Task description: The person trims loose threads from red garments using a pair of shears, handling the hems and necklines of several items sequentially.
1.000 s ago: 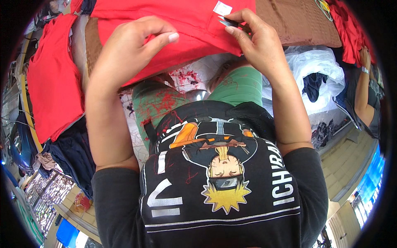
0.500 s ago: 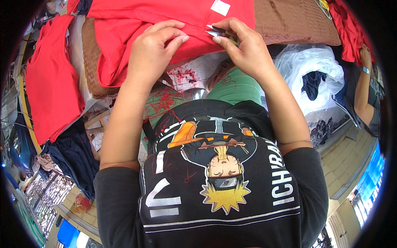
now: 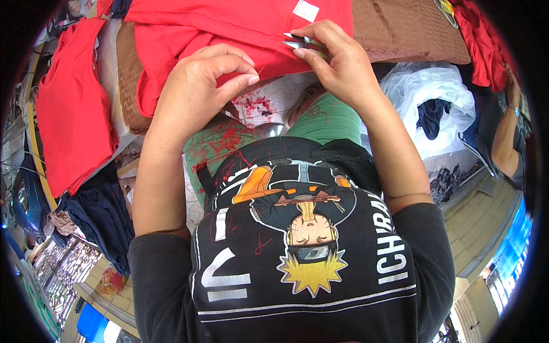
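Observation:
A red garment (image 3: 171, 63) with a small white label (image 3: 306, 10) lies spread over a brown cushioned surface (image 3: 409, 31) in front of me. My right hand (image 3: 343, 54) holds small thread snips (image 3: 300, 43) at the garment's near part, with their pointed blades apart and aimed left. My left hand (image 3: 206, 83) is pinched, thumb against curled fingers, just off the garment's near edge. Something thin and red, perhaps a thread, shows faintly at its fingertips; what they grip is too small to tell.
Another red garment (image 3: 74, 108) hangs at the left above dark blue cloth (image 3: 100, 211). Red thread scraps (image 3: 229, 140) litter my green-clad lap. A white plastic bag (image 3: 454, 86) with dark cloth stands at the right. Beyond it, another person's arm (image 3: 506, 131) reaches to red cloth (image 3: 480, 51).
My left hand has drawn back toward me and slightly left, away from the garment. The right hand has risen a little with the snips. The garment's folds have shifted slightly.

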A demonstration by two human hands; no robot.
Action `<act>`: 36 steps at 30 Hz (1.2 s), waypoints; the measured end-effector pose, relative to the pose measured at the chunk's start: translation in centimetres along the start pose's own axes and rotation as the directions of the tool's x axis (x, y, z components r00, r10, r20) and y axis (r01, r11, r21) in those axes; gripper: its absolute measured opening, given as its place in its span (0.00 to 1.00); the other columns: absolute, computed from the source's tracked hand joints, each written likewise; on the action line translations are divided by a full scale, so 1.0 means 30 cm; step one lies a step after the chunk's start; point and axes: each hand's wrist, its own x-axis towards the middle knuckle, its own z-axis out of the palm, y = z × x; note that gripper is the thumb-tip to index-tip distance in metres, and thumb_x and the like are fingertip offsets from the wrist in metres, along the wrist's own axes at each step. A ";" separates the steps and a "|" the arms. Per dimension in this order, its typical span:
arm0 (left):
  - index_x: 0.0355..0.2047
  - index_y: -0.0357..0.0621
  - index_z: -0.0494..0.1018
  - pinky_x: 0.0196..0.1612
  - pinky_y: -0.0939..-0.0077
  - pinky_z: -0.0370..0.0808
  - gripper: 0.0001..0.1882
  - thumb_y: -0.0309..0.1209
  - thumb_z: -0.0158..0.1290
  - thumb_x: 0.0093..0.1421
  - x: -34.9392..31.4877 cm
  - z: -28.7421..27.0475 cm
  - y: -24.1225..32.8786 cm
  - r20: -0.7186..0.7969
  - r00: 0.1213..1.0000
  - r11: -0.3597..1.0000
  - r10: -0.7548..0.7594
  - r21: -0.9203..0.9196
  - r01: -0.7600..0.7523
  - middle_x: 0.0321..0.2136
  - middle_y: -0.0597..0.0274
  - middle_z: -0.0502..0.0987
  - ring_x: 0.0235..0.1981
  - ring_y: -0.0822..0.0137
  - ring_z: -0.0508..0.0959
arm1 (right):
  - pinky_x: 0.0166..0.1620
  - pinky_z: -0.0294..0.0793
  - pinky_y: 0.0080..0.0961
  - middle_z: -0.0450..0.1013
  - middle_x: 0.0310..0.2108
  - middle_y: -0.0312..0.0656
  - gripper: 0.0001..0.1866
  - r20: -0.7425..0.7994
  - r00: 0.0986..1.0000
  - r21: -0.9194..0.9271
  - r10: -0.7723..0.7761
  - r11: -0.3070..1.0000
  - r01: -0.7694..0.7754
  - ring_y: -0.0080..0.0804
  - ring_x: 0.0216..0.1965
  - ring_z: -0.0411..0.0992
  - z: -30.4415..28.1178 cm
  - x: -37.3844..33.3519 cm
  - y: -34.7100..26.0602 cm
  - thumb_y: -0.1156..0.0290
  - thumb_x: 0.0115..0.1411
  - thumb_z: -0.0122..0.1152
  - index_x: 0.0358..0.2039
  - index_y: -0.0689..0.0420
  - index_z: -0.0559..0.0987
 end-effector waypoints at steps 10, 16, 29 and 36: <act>0.32 0.40 0.78 0.39 0.73 0.75 0.09 0.31 0.59 0.53 0.111 0.145 -0.039 -0.337 0.940 0.979 0.053 0.202 0.017 0.34 0.56 0.78 0.35 0.63 0.79 | 0.38 0.73 0.35 0.75 0.35 0.42 0.09 -0.036 0.998 -0.010 0.042 0.999 -0.042 0.42 0.36 0.75 0.017 0.019 0.000 0.67 0.56 0.58 0.37 0.52 0.78; 0.31 0.41 0.78 0.38 0.67 0.74 0.09 0.32 0.58 0.53 0.127 0.174 -0.066 -0.372 0.918 0.990 -0.139 -0.039 0.134 0.32 0.57 0.78 0.35 0.58 0.78 | 0.38 0.73 0.36 0.75 0.37 0.41 0.10 -0.013 1.000 -0.082 0.023 0.996 -0.024 0.42 0.36 0.75 0.029 0.017 -0.008 0.67 0.56 0.57 0.39 0.52 0.77; 0.43 0.33 0.76 0.29 0.83 0.74 0.19 0.37 0.55 0.59 -0.062 0.101 -0.056 0.247 0.836 0.819 -0.490 -0.199 0.538 0.24 0.61 0.79 0.23 0.77 0.76 | 0.35 0.73 0.31 0.74 0.32 0.44 0.12 -0.074 0.997 -0.205 0.010 0.979 -0.025 0.42 0.32 0.75 -0.007 0.008 -0.038 0.68 0.56 0.60 0.41 0.54 0.76; 0.41 0.35 0.77 0.28 0.82 0.74 0.17 0.37 0.56 0.58 -0.061 0.289 -0.099 0.218 0.798 0.613 -0.562 -0.538 0.579 0.25 0.59 0.80 0.21 0.77 0.76 | 0.37 0.73 0.30 0.75 0.34 0.44 0.13 -0.044 0.999 -0.150 0.023 0.988 -0.029 0.39 0.35 0.75 -0.019 -0.005 -0.062 0.67 0.56 0.62 0.42 0.54 0.76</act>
